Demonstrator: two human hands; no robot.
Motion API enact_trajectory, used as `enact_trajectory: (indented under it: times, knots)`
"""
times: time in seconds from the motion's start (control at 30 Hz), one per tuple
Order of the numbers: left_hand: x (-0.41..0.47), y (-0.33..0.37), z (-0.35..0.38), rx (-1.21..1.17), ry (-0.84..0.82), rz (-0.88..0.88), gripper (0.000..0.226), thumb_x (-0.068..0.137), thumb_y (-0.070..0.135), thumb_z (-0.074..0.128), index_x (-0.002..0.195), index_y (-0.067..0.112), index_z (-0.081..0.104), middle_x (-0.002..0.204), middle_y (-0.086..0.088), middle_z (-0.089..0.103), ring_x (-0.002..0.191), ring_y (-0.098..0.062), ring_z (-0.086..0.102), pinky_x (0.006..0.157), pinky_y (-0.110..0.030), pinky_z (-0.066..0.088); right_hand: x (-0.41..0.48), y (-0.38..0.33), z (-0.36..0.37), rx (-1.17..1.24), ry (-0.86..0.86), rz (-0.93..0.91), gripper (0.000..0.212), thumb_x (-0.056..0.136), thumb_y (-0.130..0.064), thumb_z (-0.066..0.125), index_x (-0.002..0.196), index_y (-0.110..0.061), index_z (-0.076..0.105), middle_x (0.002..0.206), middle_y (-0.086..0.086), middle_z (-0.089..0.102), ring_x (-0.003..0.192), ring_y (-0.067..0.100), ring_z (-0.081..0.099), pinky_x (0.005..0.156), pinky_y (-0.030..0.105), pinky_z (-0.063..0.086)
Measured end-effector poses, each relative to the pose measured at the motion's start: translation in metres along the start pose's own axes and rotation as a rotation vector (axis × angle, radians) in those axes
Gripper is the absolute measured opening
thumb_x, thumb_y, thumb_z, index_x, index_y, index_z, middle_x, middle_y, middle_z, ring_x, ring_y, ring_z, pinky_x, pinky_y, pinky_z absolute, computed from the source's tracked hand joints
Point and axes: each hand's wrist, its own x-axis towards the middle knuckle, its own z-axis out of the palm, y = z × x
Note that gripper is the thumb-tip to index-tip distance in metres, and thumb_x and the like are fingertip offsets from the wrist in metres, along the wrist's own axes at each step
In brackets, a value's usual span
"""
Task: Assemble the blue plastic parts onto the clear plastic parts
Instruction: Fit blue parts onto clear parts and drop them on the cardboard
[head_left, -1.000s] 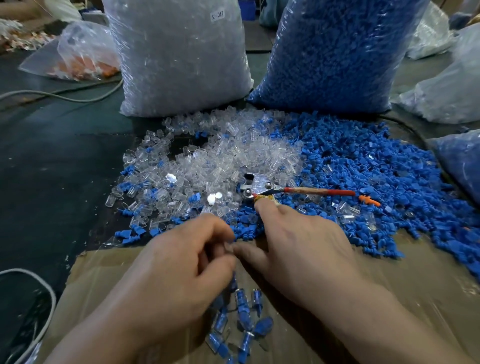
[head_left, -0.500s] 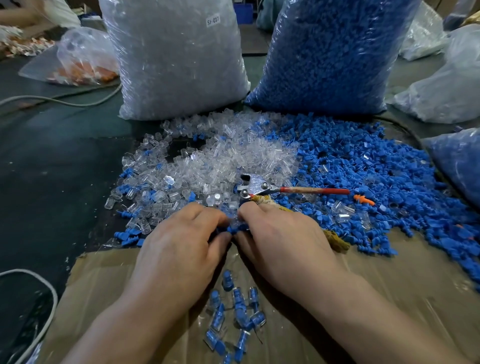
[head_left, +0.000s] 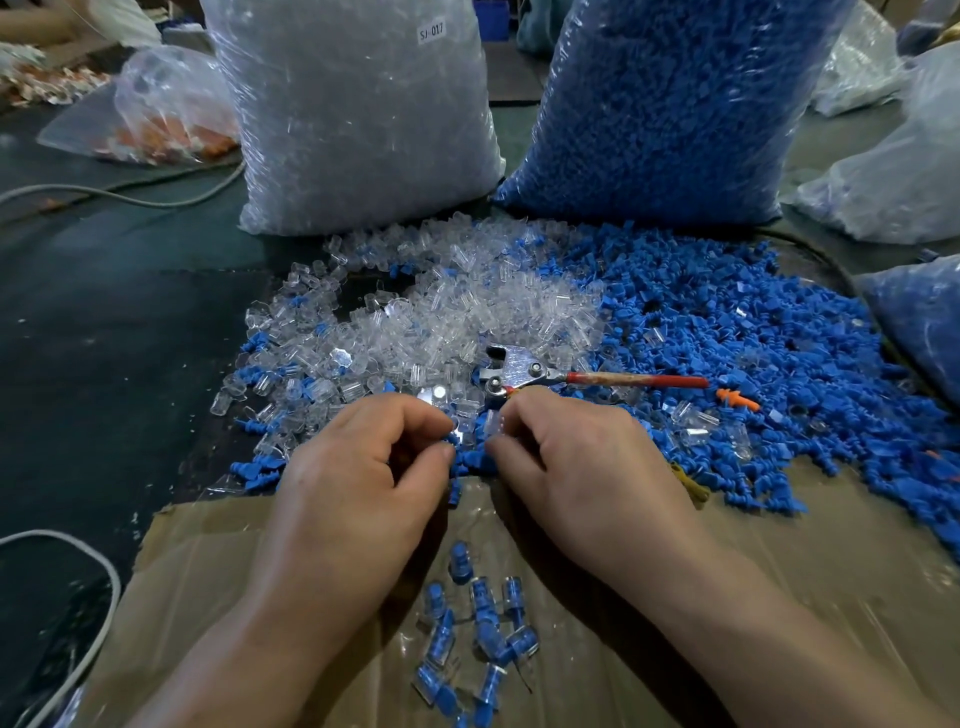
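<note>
Hands low over the near edge of the heaps, fingertips almost meeting. Right hand (head_left: 587, 467): thumb and forefinger clamped on a clear part (head_left: 493, 423), held just above the fringe of loose blue pieces. Left hand (head_left: 363, 467): thumb and forefinger pinched together, other fingers curled under; contents of that pinch mostly hidden, probably a blue part, impossible to confirm. Clear pile (head_left: 441, 322) ahead and left, blue pile (head_left: 727, 338) ahead and right, pliers (head_left: 519, 371) lying between them just beyond the right fingertips. Finished pieces (head_left: 478, 634) scattered on the cardboard (head_left: 779, 597) between the wrists.

Judged as the mating step: plug about to go into shell.

- Turn the clear part open end toward the left fingertips.
- Grip the blue part by its head, leaving the ribbed stem bare.
- Line up both axes before pushing; start straight, not at a slant, or risk jamming or bending the stem.
- Press along the axis until fully seated, with no gap at the rim.
- Keep the grip on the clear shell light enough to avoid squeezing its mouth out of round.
- Work above the cardboard rather than above the heaps, to avoid losing a dropped piece among loose ones.
- Drop the joined piece with the finished ones, well away from the pliers.
</note>
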Motion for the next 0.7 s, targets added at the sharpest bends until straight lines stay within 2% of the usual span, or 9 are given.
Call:
enact_trajectory:
  times: [0.07,0.1,0.17,0.23,0.3,0.4,0.5,0.6,0.7]
  knots:
    - [-0.001,0.000,0.000,-0.055,-0.020,-0.041,0.018,0.083,0.038,0.070,0.097,0.049,0.064,0.097,0.033,0.064,0.076,0.005,0.066,0.059,-0.025,0.060,0.000,0.002,0.000,0.034,0.013,0.039,0.023,0.093,-0.045,0.055,0.081,-0.026,0.052,0.068,-0.010,0.057,0.067,0.008,0.054,0.064,0.036,0.046]
    - [-0.001,0.000,0.001,-0.050,-0.027,-0.034,0.019,0.083,0.039,0.069,0.098,0.050,0.063,0.097,0.033,0.064,0.075,0.004,0.067,0.057,-0.027,0.060,0.000,0.002,0.000,0.069,0.018,0.064,0.022,0.092,-0.046,0.056,0.081,-0.027,0.053,0.066,-0.010,0.058,0.065,0.007,0.054,0.060,0.032,0.046]
    - [-0.001,0.002,0.000,-0.022,-0.038,-0.001,0.019,0.084,0.039,0.068,0.099,0.050,0.062,0.099,0.034,0.063,0.079,0.007,0.066,0.055,-0.024,0.057,0.000,0.002,-0.002,0.172,0.017,0.119,0.019,0.090,-0.046,0.060,0.081,-0.030,0.056,0.066,-0.012,0.061,0.062,0.004,0.056,0.052,0.026,0.044]
    - [0.000,0.003,-0.001,-0.019,-0.050,0.012,0.018,0.084,0.039,0.066,0.099,0.050,0.062,0.101,0.036,0.061,0.085,0.010,0.063,0.056,-0.019,0.054,0.001,0.001,-0.003,0.303,0.000,0.167,0.014,0.089,-0.045,0.063,0.083,-0.033,0.058,0.067,-0.016,0.064,0.055,0.004,0.057,0.048,0.026,0.046]
    - [0.000,0.003,-0.001,-0.028,-0.051,0.016,0.020,0.084,0.039,0.066,0.100,0.050,0.064,0.102,0.037,0.061,0.089,0.011,0.062,0.061,-0.014,0.050,0.001,0.000,-0.005,0.469,-0.042,0.211,0.010,0.089,-0.040,0.066,0.083,-0.035,0.060,0.062,-0.009,0.064,0.045,0.004,0.054,0.043,0.026,0.045]
    - [-0.002,0.005,-0.002,-0.087,-0.043,0.038,0.033,0.085,0.044,0.062,0.117,0.053,0.060,0.104,0.031,0.063,0.092,0.006,0.064,0.068,-0.015,0.051,0.001,-0.002,-0.009,0.689,-0.124,0.266,0.014,0.091,-0.033,0.067,0.079,-0.029,0.063,0.058,0.000,0.063,0.042,0.011,0.054,0.040,0.025,0.043]
    - [-0.004,0.011,-0.004,-0.159,-0.069,0.085,0.039,0.088,0.053,0.055,0.127,0.049,0.060,0.107,0.029,0.064,0.098,0.004,0.064,0.075,-0.011,0.051,-0.001,-0.003,-0.012,0.834,-0.198,0.281,0.017,0.092,-0.027,0.067,0.078,-0.020,0.063,0.055,-0.002,0.059,0.041,0.013,0.052,0.039,0.025,0.041]
    - [-0.005,0.014,-0.003,-0.215,-0.112,0.126,0.026,0.099,0.041,0.053,0.122,0.048,0.064,0.111,0.031,0.065,0.104,0.007,0.063,0.087,-0.006,0.045,-0.003,-0.002,-0.014,0.911,-0.257,0.294,0.017,0.091,-0.024,0.068,0.081,-0.013,0.063,0.054,0.004,0.056,0.041,0.014,0.049,0.038,0.024,0.039]
    - [-0.005,0.015,-0.003,-0.293,-0.128,0.117,0.030,0.089,0.032,0.060,0.110,0.051,0.069,0.103,0.024,0.071,0.095,0.001,0.068,0.082,-0.012,0.051,-0.004,-0.002,-0.015,1.016,-0.286,0.313,0.016,0.091,-0.020,0.068,0.085,-0.006,0.061,0.058,0.003,0.057,0.040,0.013,0.047,0.037,0.023,0.038]
